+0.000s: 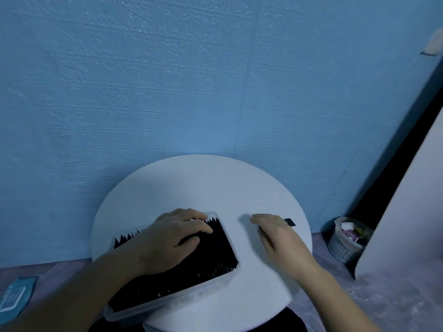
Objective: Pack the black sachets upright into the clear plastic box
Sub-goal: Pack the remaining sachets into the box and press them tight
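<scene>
Nearest the camera, the clear plastic box (191, 291) sits on the near-left part of the round white table (203, 183), set at an angle, with its near corner overhanging the table edge. The box is packed with black sachets (215, 250) standing upright; their zigzag top edges show along the far side. The left hand (167, 240) lies palm-down on top of the sachets at the far end of the box, fingers bent over their tops and thumb resting on them; I cannot tell whether it pinches any of them. Just right of the box, and apart from it, the right hand (275, 233) is palm-down on the tabletop, fingers curled round a loose sachet (289, 222) whose black corner sticks out past the far side of the hand. This hand is motion-blurred. On the floor at left lies a blue wipes pack (14, 295). At right a small basket (342, 245) with a liner holds scraps, beside a white panel (407, 200). Behind everything is a textured blue wall (167, 80).
</scene>
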A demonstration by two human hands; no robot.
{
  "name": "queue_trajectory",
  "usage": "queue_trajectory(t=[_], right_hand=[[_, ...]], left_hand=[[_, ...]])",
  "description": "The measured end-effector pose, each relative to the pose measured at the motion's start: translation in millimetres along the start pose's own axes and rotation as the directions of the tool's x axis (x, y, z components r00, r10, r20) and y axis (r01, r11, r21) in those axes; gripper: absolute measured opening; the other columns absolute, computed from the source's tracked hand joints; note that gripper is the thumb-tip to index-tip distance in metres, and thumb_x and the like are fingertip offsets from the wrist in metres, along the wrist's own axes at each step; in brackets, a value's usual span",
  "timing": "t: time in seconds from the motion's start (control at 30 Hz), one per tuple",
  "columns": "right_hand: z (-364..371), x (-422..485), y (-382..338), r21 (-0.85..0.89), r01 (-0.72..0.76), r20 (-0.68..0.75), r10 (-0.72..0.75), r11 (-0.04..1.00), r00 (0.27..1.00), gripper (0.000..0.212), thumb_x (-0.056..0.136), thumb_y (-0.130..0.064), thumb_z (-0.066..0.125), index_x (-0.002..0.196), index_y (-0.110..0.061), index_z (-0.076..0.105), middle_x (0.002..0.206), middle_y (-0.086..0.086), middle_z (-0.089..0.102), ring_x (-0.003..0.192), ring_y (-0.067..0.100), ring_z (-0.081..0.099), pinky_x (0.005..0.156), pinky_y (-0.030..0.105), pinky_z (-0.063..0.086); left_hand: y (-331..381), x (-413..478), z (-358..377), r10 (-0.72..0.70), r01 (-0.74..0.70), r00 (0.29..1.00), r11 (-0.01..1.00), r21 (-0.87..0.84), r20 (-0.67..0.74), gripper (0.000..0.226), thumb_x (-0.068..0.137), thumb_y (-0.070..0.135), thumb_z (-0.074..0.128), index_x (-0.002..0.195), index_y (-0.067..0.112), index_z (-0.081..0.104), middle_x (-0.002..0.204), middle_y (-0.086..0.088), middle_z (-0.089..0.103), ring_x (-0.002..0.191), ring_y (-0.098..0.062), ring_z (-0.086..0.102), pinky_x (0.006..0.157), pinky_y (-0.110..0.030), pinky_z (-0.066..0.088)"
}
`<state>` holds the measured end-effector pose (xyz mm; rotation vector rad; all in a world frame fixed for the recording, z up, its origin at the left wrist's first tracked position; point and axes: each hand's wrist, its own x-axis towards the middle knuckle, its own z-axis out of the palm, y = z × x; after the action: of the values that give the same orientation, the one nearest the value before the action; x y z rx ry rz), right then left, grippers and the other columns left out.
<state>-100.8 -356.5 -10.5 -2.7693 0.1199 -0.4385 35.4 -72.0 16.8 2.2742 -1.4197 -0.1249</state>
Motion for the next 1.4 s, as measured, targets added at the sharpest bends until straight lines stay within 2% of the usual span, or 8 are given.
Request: queue_trajectory(t=[0.23,0.37,0.6,0.73,0.93,1.17,1.27,1.4], right_hand=[[17.6,2.8,34.7,-0.036,-0.073,0.143,0.078,0.997,0.987,0.045,0.101,0.000,0.045,0.142,-0.014,0.061,0.152,0.003,0.054,0.146,0.020,0.043,0.117,0.021,0.028],[16.2,5.1,32.1,-0.104,-0.025,0.157,0.042,0.994,0.987,0.037,0.092,0.005,0.047,0.120,-0.010,0.067,0.124,0.008,0.069,0.119,0.028,0.062,0.096,0.044,0.052],[15.2,1.0,3.3,-0.265,0.185,0.250,-0.118,0.946,0.961,0.033,0.098,-0.015,0.044,0.128,-0.022,0.052,0.117,0.003,0.062,0.103,0.028,0.061,0.078,0.042,0.056],[16.8,-1.2,-3.1,-0.283,0.150,0.130,-0.117,0.947,0.985,0.049,0.072,-0.002,0.075,0.115,-0.019,0.060,0.085,0.003,0.067,0.070,0.026,0.068,0.051,0.028,0.051],[-8.5,3.2,-25.0,-0.334,0.179,-0.125,-0.232,0.925,0.965,0.092,0.036,0.015,0.073,0.123,-0.014,0.071,0.104,-0.001,0.075,0.084,0.020,0.073,0.051,0.021,0.050],[-26.5,3.7,-73.8,-0.062,0.344,-0.205,-0.350,0.937,0.914,0.058,0.081,0.003,0.062,0.132,-0.025,0.058,0.111,-0.008,0.073,0.097,0.017,0.069,0.067,0.031,0.059],[-29.6,8.0,-88.7,0.209,0.252,-0.184,-0.215,0.945,0.959,0.031,0.099,-0.017,0.059,0.127,-0.029,0.060,0.107,-0.016,0.072,0.095,0.006,0.070,0.080,0.026,0.058],[-23.2,15.7,-100.3,0.389,0.095,-0.106,-0.058,0.916,0.993,0.024,0.095,-0.011,0.067,0.117,-0.021,0.069,0.094,-0.017,0.071,0.093,0.005,0.069,0.077,0.015,0.054]], left_hand=[[-1.5,4.2,-0.1,0.016,-0.016,1.000,1.000,-0.007,-0.002,0.039,0.094,0.049,0.032,0.128,0.051,0.053,0.141,0.032,0.043,0.134,0.009,0.034,0.115,-0.034,0.032],[-2.0,4.8,-0.8,0.022,-0.022,1.000,1.000,-0.018,-0.008,0.040,0.094,0.049,0.033,0.128,0.051,0.054,0.140,0.032,0.044,0.133,0.009,0.035,0.114,-0.035,0.033],[-3.3,4.1,-0.8,0.030,-0.031,1.000,0.999,-0.024,-0.009,0.040,0.095,0.049,0.032,0.128,0.050,0.055,0.139,0.032,0.044,0.132,0.010,0.036,0.113,-0.035,0.034],[-2.7,4.0,-1.8,0.031,-0.031,1.000,0.999,-0.028,-0.005,0.041,0.095,0.049,0.030,0.128,0.049,0.055,0.140,0.031,0.045,0.132,0.009,0.036,0.113,-0.035,0.034],[-4.3,0.2,-2.2,0.034,-0.035,0.999,0.998,-0.046,-0.010,0.039,0.095,0.045,0.032,0.128,0.050,0.054,0.141,0.033,0.043,0.134,0.009,0.036,0.115,-0.033,0.033],[-7.6,-6.0,-3.4,0.030,-0.032,0.999,0.998,-0.061,-0.023,0.041,0.093,0.043,0.034,0.128,0.051,0.054,0.141,0.031,0.043,0.135,0.009,0.033,0.116,-0.031,0.032],[-8.7,-8.9,-4.3,0.022,-0.022,1.000,0.999,-0.049,-0.012,0.042,0.093,0.044,0.033,0.128,0.051,0.053,0.142,0.030,0.043,0.135,0.009,0.032,0.116,-0.030,0.030],[-8.3,-11.0,-5.3,0.021,-0.022,1.000,0.999,-0.026,-0.005,0.042,0.093,0.044,0.032,0.130,0.050,0.052,0.142,0.028,0.043,0.134,0.007,0.034,0.116,-0.031,0.030]])
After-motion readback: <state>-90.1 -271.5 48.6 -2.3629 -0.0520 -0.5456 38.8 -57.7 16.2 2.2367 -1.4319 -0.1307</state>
